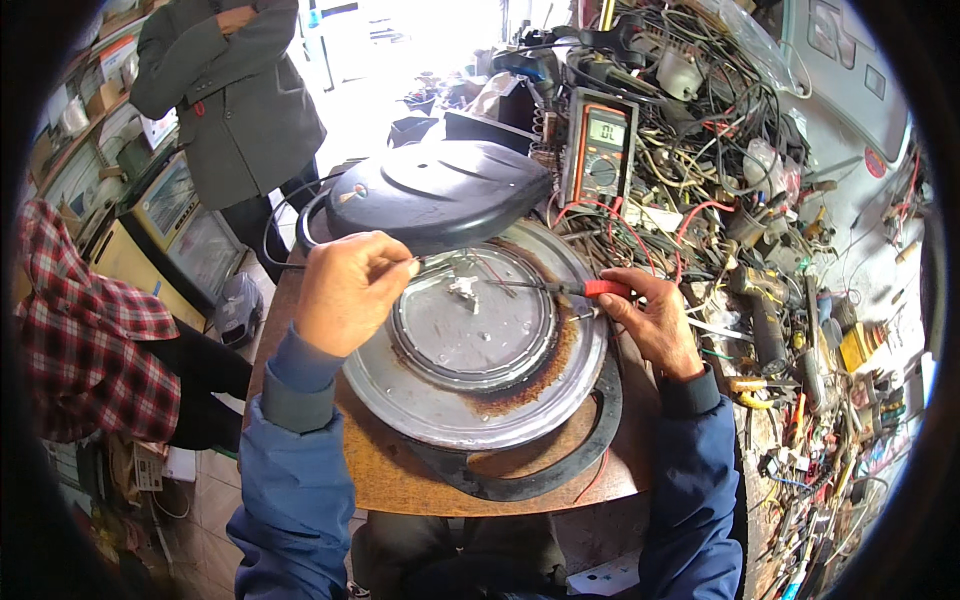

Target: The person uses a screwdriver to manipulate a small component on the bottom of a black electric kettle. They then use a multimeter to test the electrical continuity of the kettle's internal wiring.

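Observation:
A round grey metal appliance base point(478, 350) with rust along its inner ring lies on the wooden table in front of me. Above its left part, my left hand point(355, 285) is closed in a pinch; what sits between the fingertips is too small to make out. From the right, my right hand point(650, 318) grips a red-handled tool point(600, 288) with a thin dark shaft. That shaft points left over the base, toward a small white fitting point(464, 289) and thin wires at its centre. A black domed cover point(440, 192) rests behind the base.
Behind to the right stands a multimeter point(600, 150), lit, with red leads. Tangled cables point(670, 130) and many tools point(765, 320) crowd the right side. A black ring point(500, 486) projects under the base on the table point(380, 480). Two people point(240, 110) stand at the left.

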